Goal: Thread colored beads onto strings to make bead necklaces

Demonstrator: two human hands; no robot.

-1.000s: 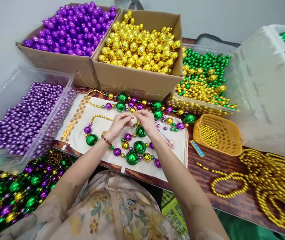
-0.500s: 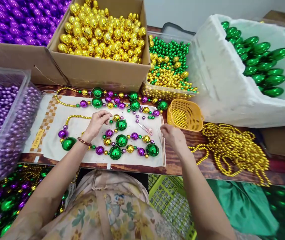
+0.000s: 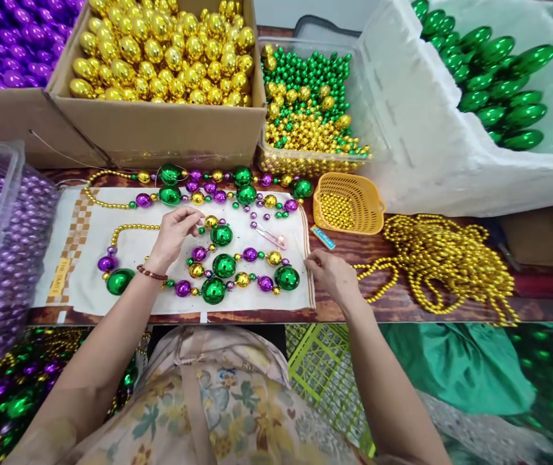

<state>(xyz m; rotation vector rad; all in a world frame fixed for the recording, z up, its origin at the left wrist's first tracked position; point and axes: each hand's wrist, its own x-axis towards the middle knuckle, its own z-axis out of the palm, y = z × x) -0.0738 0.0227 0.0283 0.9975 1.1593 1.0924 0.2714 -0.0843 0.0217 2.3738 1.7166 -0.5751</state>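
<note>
My left hand [image 3: 177,236] is pinched closed at the upper end of a bead strand [image 3: 224,265], close to a gold bead [image 3: 210,222]. Large green, purple and gold balls with small beads between make up this strand, which winds across a white cloth [image 3: 83,278]. Its far-left part ends in a run of small gold beads [image 3: 135,227]. At the cloth's right edge my right hand [image 3: 331,274] has its fingertips pressed together. A faint thin line shows near them; what they hold is too fine to tell. Between the hands lies a pink-handled tool [image 3: 271,237].
A second bead strand [image 3: 246,194] lies along the back. Gold ball box [image 3: 160,129], clear bead bin [image 3: 315,158], orange basket [image 3: 376,223] and white foam box [image 3: 412,174] stand behind. On the right are a blue packet [image 3: 323,237] and piled gold bead chains [image 3: 446,265].
My right hand has moved slightly down and toward me, uncovering the blue packet. My left hand stays pinched at the strand's end. The whole view has shifted a little.
</note>
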